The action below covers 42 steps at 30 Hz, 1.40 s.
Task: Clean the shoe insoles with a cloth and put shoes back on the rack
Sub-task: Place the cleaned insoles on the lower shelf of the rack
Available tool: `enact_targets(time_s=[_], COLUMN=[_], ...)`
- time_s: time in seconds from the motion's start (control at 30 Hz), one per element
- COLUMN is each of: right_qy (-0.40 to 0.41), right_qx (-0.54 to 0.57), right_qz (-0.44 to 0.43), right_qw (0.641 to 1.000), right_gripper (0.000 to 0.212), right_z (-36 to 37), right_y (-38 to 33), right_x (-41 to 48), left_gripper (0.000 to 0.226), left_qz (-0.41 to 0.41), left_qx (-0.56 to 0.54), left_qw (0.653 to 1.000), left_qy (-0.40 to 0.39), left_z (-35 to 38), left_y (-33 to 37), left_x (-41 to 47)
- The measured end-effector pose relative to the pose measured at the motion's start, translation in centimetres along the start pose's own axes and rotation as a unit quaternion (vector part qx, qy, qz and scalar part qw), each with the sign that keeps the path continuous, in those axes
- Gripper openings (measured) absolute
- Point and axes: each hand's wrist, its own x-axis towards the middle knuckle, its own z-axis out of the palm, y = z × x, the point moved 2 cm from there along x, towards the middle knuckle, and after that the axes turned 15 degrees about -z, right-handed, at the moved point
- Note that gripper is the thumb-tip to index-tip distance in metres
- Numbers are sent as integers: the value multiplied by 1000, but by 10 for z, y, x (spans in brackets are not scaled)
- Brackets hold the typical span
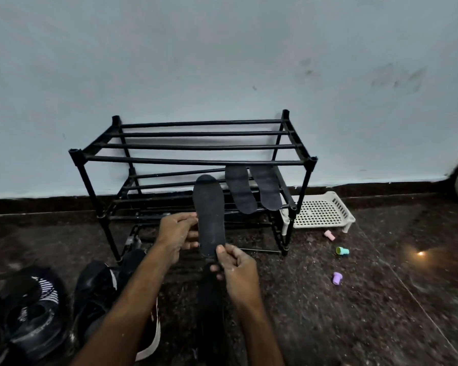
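Note:
I hold a dark grey insole (pixel 209 212) upright in front of the black shoe rack (pixel 191 161). My left hand (pixel 176 235) grips its left edge with curled fingers. My right hand (pixel 236 265) pinches its heel end, thumb on the front. Two more dark insoles (pixel 241 190) (pixel 267 187) lean side by side on the rack's middle shelf at the right. A dark long thing (pixel 210 307), perhaps a cloth or a shoe, lies on the floor below my right hand; I cannot tell which.
Black shoes (pixel 95 289) and further dark shoes (pixel 29 313) sit on the floor at the left. A white perforated plastic tray (pixel 323 210) lies right of the rack. Three small coloured caps (pixel 329 235) (pixel 342 251) (pixel 336 277) dot the dark stone floor. A pale wall stands behind.

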Motion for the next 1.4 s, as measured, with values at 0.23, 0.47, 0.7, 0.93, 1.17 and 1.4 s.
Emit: enact_targets(time_s=[0.23,0.47,0.7,0.93,1.17,1.4], right_qy=[24,99,124,96,51,115], right_qx=[25,-9,-46,-103,146,-459], right_qz=[7,29,37,47,73,188], right_qw=[999,995,991,989,985,861], right_gripper=[21,24,24,29,30,26], right_z=[13,10,20,25,-58,-145], right_y=[22,62,85,88,57,114], right_x=[70,133,156,136,45,-65], left_gripper=[17,21,24,23,14,21], left_qz=[-11,-32,-16,55,16,-152], left_qx=[-17,-6,-5,64,-37,221], left_qw=[1000,999,999,995,980,944], left_qy=[8,-43,-30,45,197,192], left_z=[12,22,17,6,-16,-4], left_y=[22,14,5,-4,-65,-207], left_x=[75,127,149,141,119,84])
